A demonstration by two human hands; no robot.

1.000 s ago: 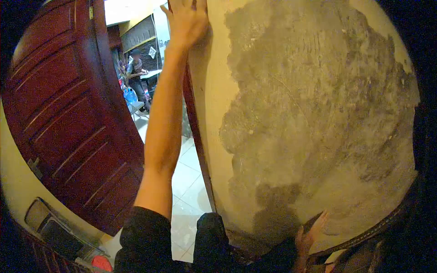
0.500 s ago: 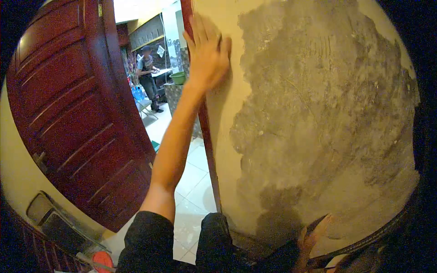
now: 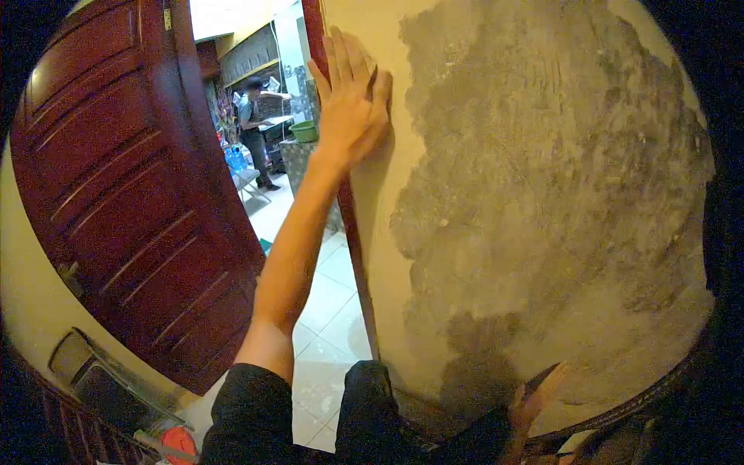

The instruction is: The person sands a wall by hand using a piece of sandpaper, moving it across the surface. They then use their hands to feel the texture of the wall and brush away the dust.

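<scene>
My left hand (image 3: pixel 353 112) lies against the yellowish wall (image 3: pixel 380 232) beside the dark red door frame (image 3: pixel 349 225), fingers stretched upward and spread. I see nothing held in it. To its right, a big rough patch of grey plaster (image 3: pixel 542 155) covers much of the wall. Low on the right, my right hand (image 3: pixel 531 403) is dim and partly hidden near the bottom of the patch. A dark narrow shape (image 3: pixel 540 378) runs along its edge; whether that is a tool or a shadow I cannot make out.
A dark red panelled door (image 3: pixel 116 170) stands open at left. Through the doorway, a person (image 3: pixel 252 132) stands near a green basin (image 3: pixel 304 132) on a tiled ledge. A folding chair (image 3: pixel 101 380) and a red object (image 3: pixel 178 446) sit at lower left, beside white floor tiles (image 3: pixel 325 283).
My left hand, blurred before, now shows sharply and sits slightly lower in view. The person beyond the doorway has stretched out an arm. My right hand looks much the same.
</scene>
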